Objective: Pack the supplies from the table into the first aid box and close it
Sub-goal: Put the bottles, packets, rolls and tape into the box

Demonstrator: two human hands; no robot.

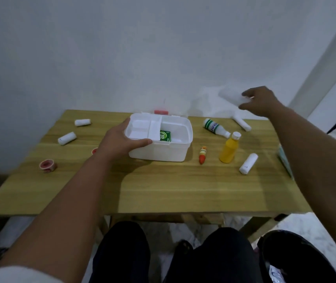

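The white first aid box [164,153] stands open at the table's middle, with a white inner tray [142,128] over its left half and a green carton [165,136] inside. My left hand [120,139] grips the box's left front rim. My right hand [262,101] is raised above the table's far right, shut on a blurred white object [231,96]. On the table lie white bandage rolls [248,163], [67,138], [82,122], [242,123], a yellow bottle [229,148], a white bottle with a green label [216,127] and a small orange tube [203,154].
Two small red-and-white tape rolls [47,165], [94,151] sit at the left of the wooden table [163,188]. A pale green packet [284,162] lies at the right edge, partly hidden by my arm. A wall stands right behind the table. My knees are below the front edge.
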